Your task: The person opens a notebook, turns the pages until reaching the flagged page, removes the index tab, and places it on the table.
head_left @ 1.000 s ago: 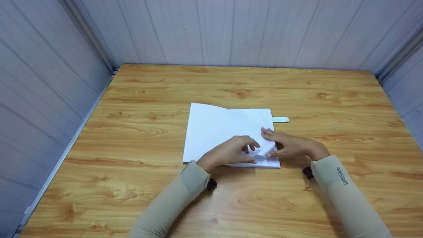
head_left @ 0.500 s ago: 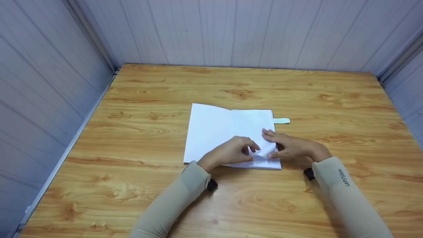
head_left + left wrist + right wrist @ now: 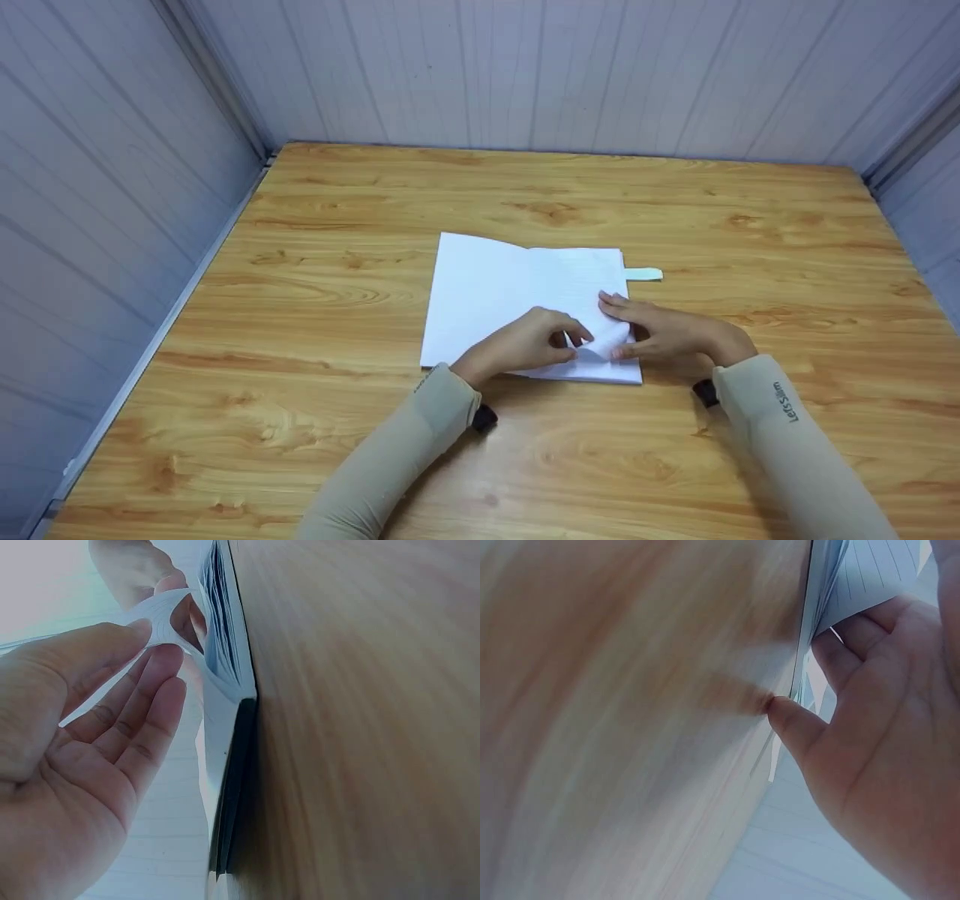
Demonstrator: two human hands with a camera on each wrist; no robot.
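An open notebook (image 3: pixel 480 292) with white lined pages lies on the wooden table. My left hand (image 3: pixel 525 341) reaches over its near half and pinches a lifted page (image 3: pixel 159 619) between thumb and fingertips; the left wrist view shows that page curving up from the stack. On the right-hand edge, my right hand (image 3: pixel 667 334) holds the same page's raised side, thumb toward me and other fingers farther up. In the right wrist view, the fingers (image 3: pixel 855 641) go behind the lined sheet, and one fingertip touches the table beside the dark cover. The right thumb's contact is partly hidden.
A pale green strap (image 3: pixel 643 274) sticks out from the notebook's right edge. White panelled walls (image 3: pixel 495 75) border the wooden table (image 3: pixel 337 225) at the back and sides. Black wrist cameras (image 3: pixel 485 418) sit under both light sleeves.
My left thumb and fingers have drawn closer together on the lifted page. The right hand keeps almost the same place. The head view has shifted slightly.
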